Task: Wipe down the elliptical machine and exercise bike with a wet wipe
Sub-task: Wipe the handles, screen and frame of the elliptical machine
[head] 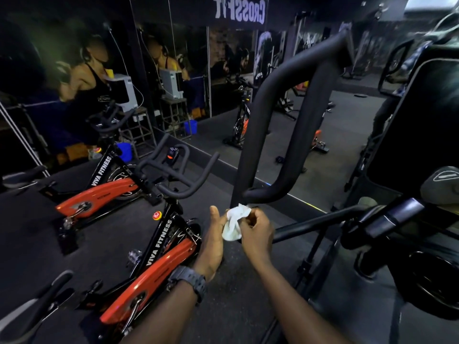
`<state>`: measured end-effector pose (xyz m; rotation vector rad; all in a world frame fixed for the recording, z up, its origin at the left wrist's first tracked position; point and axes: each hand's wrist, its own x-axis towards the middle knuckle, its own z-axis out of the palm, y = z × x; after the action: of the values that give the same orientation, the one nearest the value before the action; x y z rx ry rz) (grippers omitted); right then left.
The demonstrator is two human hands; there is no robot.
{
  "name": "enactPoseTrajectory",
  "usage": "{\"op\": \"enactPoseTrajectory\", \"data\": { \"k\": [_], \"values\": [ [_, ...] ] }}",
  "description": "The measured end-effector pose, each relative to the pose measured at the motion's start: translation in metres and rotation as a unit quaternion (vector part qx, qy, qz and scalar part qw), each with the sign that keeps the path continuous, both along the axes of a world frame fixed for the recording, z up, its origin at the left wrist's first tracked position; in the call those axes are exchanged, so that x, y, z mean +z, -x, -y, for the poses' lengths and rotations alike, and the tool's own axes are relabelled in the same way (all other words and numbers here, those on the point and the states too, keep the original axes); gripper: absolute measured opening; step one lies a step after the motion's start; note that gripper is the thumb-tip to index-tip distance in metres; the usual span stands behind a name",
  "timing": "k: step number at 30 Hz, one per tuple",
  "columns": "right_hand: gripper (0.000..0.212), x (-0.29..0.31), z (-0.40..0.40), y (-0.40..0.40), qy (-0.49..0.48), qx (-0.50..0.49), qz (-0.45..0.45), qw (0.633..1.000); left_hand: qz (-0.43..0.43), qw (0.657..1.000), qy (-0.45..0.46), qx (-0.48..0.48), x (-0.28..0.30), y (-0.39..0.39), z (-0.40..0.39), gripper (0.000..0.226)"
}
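Observation:
A crumpled white wet wipe (234,223) sits between my two hands at centre frame, just below the foot of the elliptical machine's black looped handle (285,135). My right hand (255,234) pinches the wipe with curled fingers. My left hand (214,234), with a black watch on its wrist, lies against the wipe's left side, thumb raised; its fingers are hidden behind the wipe. The elliptical's dark body (419,219) fills the right side. A black and orange exercise bike (159,247) marked VIVA FITNESS stands to the lower left.
A second orange exercise bike (104,184) stands farther left. Wall mirrors (231,70) run along the back and reflect bikes and the room. A blue bucket (124,150) and a metal stand (139,130) sit by the mirror. Dark rubber floor lies between the machines.

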<state>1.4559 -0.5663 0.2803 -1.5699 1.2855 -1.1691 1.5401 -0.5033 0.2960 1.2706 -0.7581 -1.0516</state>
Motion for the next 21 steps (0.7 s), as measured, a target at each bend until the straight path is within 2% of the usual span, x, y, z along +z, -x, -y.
{"op": "enactPoseTrajectory", "data": {
  "k": [3,7,8,10,13,16,21],
  "values": [
    [0.037,-0.010,-0.007,0.003,0.019,0.011,-0.043,0.999,-0.018,1.000,-0.004,0.019,-0.009,-0.001,0.002,0.098],
    [0.019,0.017,0.003,-0.002,0.134,0.009,-0.141,0.981,0.011,1.000,0.026,-0.008,0.004,-0.002,0.005,0.094],
    [0.015,0.030,0.004,-0.004,0.177,0.016,-0.195,0.965,0.009,0.999,0.035,-0.010,0.009,-0.003,0.006,0.093],
    [0.006,0.061,0.004,-0.003,0.268,0.048,-0.317,0.908,0.011,0.999,0.051,-0.008,0.024,-0.005,0.012,0.094],
    [0.024,0.120,0.012,-0.007,0.287,0.100,-0.472,0.828,0.008,0.998,0.062,-0.007,0.050,-0.007,0.026,0.095],
    [0.032,0.176,0.025,-0.009,0.315,0.102,-0.524,0.784,0.009,0.996,0.090,-0.024,0.074,-0.008,0.039,0.097],
    [0.021,0.255,0.042,0.002,0.422,0.008,-0.543,0.726,0.006,0.986,0.149,-0.069,0.125,-0.003,0.056,0.077]
  ]
}}
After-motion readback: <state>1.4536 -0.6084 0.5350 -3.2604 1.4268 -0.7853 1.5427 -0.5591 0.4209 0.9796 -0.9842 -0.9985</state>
